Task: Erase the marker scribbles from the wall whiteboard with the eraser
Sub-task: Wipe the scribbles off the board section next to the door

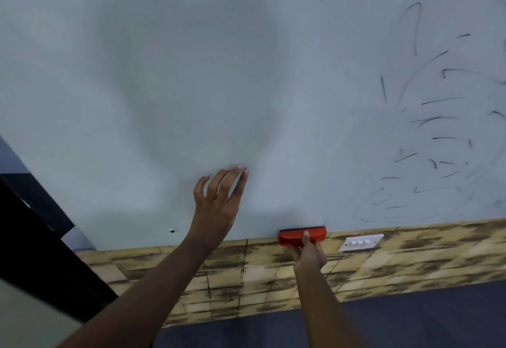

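Observation:
The wall whiteboard (191, 73) fills most of the view; its left and middle are wiped to a grey smear. Black marker scribbles (432, 134) cover its right part. A red eraser (293, 236) with a dark felt strip sits against the board's bottom edge. My right hand (309, 254) grips it from below, thumb over its red back. My left hand (219, 205) presses its straight fingertips on the board, to the left of the eraser and higher up.
Below the board runs a band of tan brick-pattern wall (410, 260) with a white switch plate (361, 242) just right of the eraser. A dark panel (32, 241) slants at the lower left. A small screw (172, 230) sits near the board's bottom edge.

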Action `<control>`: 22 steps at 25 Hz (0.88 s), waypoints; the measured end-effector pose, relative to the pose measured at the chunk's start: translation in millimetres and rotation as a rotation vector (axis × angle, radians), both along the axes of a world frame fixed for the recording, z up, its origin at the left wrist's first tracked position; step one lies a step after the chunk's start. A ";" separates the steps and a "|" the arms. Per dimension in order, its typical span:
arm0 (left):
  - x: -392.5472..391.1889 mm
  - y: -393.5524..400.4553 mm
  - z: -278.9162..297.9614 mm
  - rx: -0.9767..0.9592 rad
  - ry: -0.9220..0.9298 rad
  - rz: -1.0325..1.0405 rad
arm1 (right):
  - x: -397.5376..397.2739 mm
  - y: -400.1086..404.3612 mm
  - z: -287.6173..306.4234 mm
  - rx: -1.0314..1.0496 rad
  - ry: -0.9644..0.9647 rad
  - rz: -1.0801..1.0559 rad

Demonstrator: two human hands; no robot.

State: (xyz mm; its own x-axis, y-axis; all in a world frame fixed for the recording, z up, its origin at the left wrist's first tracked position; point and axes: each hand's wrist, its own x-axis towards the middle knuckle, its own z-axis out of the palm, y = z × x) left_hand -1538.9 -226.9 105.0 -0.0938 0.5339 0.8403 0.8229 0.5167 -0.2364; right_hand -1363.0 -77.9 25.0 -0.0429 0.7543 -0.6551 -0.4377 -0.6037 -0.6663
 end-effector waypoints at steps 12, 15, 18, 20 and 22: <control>57.5 69.4 11.3 -0.063 -0.060 -0.005 | 45.6 69.8 40.6 0.155 0.155 0.012; 72.6 87.7 14.1 -0.061 -0.088 0.008 | 45.8 73.7 37.7 0.127 0.170 0.048; 79.6 96.6 16.6 -0.053 -0.095 0.006 | 56.6 88.5 17.6 0.052 0.157 0.050; 81.8 98.7 18.7 -0.040 -0.095 -0.015 | 65.2 91.1 2.4 -0.020 0.149 0.064; 75.9 98.3 21.0 -0.016 -0.080 -0.045 | 72.5 91.2 -9.5 -0.053 0.143 0.064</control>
